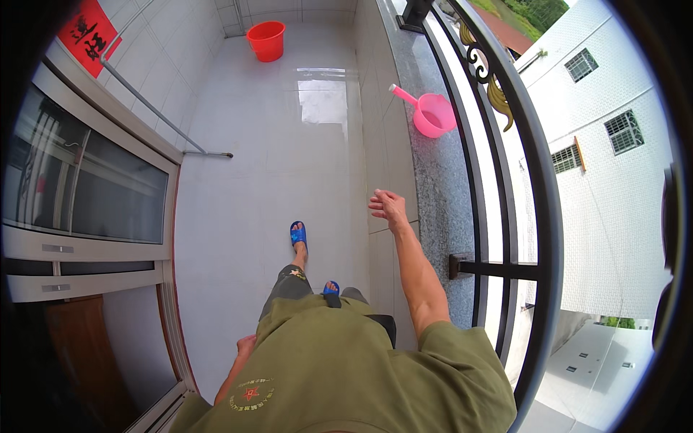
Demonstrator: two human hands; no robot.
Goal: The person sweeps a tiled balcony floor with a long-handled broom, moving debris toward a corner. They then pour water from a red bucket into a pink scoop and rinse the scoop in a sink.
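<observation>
My right hand [389, 207] is held out in front of me over the low tiled wall, its fingers loosely bent and a little apart. It holds nothing that I can see. Beyond it, a pink plastic water dipper [434, 116] rests on the grey granite ledge [441, 178], its handle angled towards the far left. My left hand [247, 344] hangs low beside my hip, partly hidden by my olive T-shirt, so its fingers are hard to make out. At the far end of the tiled balcony floor [243, 195] stands a red plastic bucket [266, 42].
A black metal railing [543, 189] runs along the right, outside the ledge. On the left are sliding glass doors [108, 178]. A grey pipe [154, 105] comes down the left wall and ends in a tap [227, 155] low over the floor. Light glints off the shiny tiles.
</observation>
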